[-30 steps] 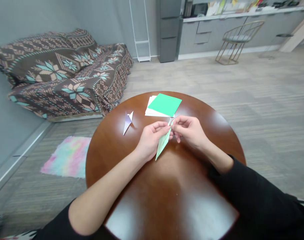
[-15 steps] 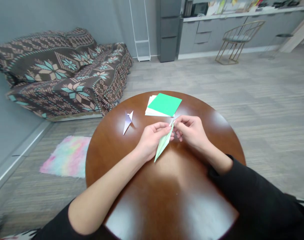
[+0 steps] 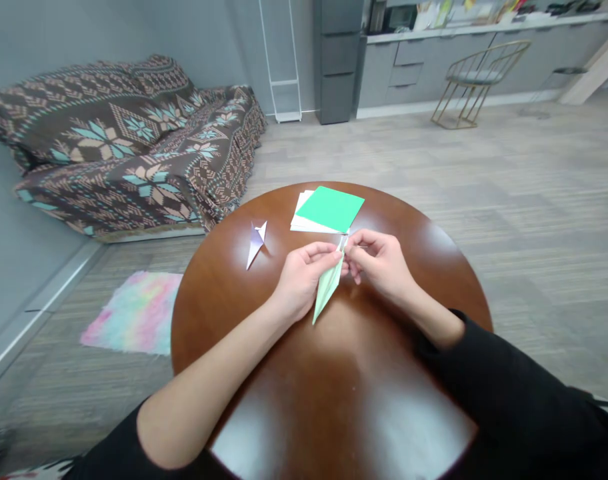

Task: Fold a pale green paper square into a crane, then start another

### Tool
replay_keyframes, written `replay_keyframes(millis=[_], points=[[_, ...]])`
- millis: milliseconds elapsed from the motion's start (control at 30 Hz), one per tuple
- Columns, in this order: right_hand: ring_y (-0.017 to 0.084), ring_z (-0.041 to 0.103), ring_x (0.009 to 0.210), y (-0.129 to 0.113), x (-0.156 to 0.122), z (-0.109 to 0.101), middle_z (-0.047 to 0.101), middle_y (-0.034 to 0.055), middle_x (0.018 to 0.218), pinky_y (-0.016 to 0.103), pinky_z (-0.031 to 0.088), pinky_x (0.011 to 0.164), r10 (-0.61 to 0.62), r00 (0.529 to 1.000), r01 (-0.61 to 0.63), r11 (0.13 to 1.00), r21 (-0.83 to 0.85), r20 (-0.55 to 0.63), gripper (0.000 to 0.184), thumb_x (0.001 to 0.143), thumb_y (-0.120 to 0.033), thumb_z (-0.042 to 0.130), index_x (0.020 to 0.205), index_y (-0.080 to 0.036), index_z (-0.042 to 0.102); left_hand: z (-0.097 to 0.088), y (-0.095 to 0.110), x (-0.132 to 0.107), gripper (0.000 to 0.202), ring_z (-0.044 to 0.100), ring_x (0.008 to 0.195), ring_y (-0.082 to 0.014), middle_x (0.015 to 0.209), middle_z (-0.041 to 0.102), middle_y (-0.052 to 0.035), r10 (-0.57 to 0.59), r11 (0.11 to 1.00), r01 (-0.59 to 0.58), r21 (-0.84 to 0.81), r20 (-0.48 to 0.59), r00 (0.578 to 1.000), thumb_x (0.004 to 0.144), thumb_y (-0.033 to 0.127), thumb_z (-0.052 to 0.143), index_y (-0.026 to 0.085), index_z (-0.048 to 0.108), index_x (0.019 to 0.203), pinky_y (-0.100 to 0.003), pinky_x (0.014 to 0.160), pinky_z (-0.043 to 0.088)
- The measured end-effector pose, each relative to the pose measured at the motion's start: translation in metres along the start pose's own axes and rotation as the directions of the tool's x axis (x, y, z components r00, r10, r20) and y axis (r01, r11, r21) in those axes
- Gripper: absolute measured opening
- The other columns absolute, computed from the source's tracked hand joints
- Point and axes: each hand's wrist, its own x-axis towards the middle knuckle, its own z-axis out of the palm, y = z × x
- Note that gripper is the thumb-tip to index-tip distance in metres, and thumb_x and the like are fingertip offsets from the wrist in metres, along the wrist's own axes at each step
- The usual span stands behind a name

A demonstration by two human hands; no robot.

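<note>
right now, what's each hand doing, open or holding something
Left hand: closed, holding the folded green paper.
Right hand: closed, pinching that paper's far end.

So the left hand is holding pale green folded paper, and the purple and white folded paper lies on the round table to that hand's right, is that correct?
Not quite: in the head view, the purple and white folded paper lies on the round table left of the left hand, not right. That hand holds pale green folded paper.
</note>
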Motion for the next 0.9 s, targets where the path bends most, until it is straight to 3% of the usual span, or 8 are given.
replay_keyframes(millis=[567, 900], points=[[0.010, 0.058, 0.043, -0.0004, -0.0013, -0.0007, 0.065, -0.0023, 0.057, 0.020, 0.047, 0.039, 0.005, 1.000, -0.006, 0.999, 0.038, 0.024, 0.012, 0.080, -0.025, 0.073, 0.078, -0.017, 0.064, -0.0033, 0.0002, -0.0005, 0.023, 0.071, 0.067, -0.0137, 0.076, 0.075, -0.0067, -0.038, 0.999, 0.038, -0.020, 0.033, 0.999, 0.072, 0.019, 0.087, 0.010, 0.071, 0.085, -0.024, 0.072, 0.057], [0.008, 0.053, 0.039, 0.0013, 0.0000, 0.0021, 0.062, -0.0044, 0.053, 0.019, 0.042, 0.037, 0.031, 1.000, -0.031, 0.997, 0.073, -0.002, 0.005, 0.077, -0.019, 0.067, 0.074, -0.019, 0.062, -0.0040, -0.0008, 0.0006, 0.031, 0.071, 0.065, -0.0147, 0.072, 0.074, -0.0045, -0.016, 1.000, 0.016, 0.006, 0.020, 1.000, 0.065, 0.024, 0.092, 0.012, 0.071, 0.085, -0.027, 0.072, 0.057]])
